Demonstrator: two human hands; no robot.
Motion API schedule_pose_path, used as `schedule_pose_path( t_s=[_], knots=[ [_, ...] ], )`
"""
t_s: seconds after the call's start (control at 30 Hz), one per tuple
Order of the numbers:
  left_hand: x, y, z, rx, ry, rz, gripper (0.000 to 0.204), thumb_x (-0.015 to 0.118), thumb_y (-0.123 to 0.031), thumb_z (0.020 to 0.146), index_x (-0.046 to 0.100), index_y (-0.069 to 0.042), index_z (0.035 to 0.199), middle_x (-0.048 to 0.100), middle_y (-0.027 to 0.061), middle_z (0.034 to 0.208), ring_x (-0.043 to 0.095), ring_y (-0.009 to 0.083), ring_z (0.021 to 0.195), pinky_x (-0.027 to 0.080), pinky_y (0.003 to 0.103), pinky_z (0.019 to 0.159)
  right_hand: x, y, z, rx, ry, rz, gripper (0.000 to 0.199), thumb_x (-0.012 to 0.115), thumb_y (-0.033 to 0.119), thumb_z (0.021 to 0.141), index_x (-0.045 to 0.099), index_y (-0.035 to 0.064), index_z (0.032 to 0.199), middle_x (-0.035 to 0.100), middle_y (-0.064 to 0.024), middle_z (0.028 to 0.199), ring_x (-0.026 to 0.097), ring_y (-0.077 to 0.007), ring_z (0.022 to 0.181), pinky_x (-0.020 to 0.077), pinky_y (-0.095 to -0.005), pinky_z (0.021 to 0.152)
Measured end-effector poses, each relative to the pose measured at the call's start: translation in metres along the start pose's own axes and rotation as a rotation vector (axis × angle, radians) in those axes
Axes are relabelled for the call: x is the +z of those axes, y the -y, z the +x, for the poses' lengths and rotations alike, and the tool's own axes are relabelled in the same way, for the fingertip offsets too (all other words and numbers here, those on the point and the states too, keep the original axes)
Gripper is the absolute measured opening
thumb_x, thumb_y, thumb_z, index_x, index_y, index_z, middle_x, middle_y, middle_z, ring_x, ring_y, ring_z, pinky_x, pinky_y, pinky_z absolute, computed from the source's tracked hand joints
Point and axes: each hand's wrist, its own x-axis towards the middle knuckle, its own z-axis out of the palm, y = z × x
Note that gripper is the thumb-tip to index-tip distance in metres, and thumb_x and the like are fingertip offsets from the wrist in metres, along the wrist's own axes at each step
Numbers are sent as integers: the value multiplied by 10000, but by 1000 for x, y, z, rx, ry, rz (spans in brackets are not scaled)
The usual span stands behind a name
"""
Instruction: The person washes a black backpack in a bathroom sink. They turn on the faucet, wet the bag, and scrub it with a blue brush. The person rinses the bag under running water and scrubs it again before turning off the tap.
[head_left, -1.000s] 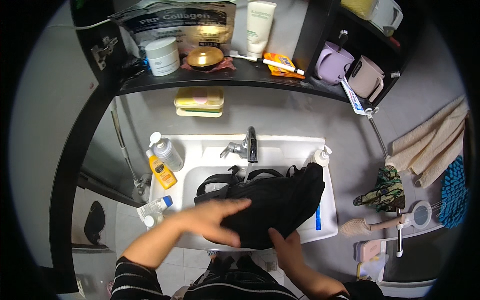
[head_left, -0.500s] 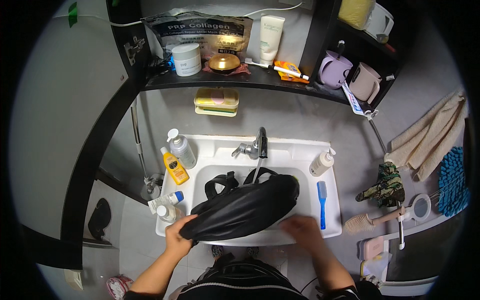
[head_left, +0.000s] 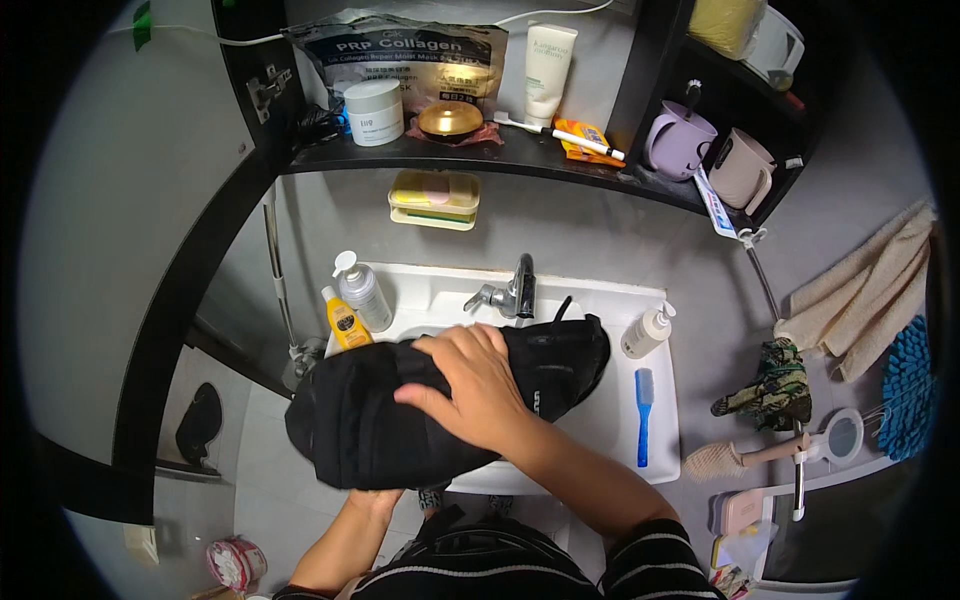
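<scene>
2 hands on a black bag (head_left: 400, 420), long axis running lower-left to upper-right: right hand (head_left: 478, 385) spread flat on top, left hand (head_left: 372, 498) gripping underneath, fingers hidden.

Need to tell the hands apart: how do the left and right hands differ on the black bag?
The right hand lies on top of the black bag, fingers spread and in plain view. The left hand is under the bag's near edge, mostly hidden. Both touch the bag over the white sink.
</scene>
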Motion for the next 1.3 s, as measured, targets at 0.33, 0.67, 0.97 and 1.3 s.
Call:
schedule_pose_path(
  t_s=[0.33,0.67,0.97,1.3],
  knots=[
    [-96,16,-10,-92,-218,433,578,695,-157,809,438,23,1294,537,137,1265,536,257,1140,414,384,993,84,-139,-81,651,257,-348,711,471,607,880,421,103,1378,443,-200,1370,303,-402,1334,188,-713,1010],
    [-67,-30,113,105,-104,1164,827,774,-331,765,369,23,1393,550,174,1270,553,241,1127,423,321,975,82,-141,-62,777,345,-46,880,459,659,860,118,178,1513,81,-254,1540,100,-421,1424,69,-627,1090],
    [-14,22,91,62,-62,1090,316,599,-234,938,628,44,1083,674,94,971,598,139,871,473,268,807,77,-164,-76,754,268,-180,834,513,578,867,144,182,1502,180,-169,1535,230,-386,1396,142,-652,1071],
    [43,41,56,30,-37,529,456,636,-318,904,550,34,1182,643,127,1080,645,219,937,536,343,830,-53,-215,-286,1213,13,-842,578,650,213,832,441,47,1345,436,-199,1377,353,-365,1313,306,-501,1054]
  ],
)
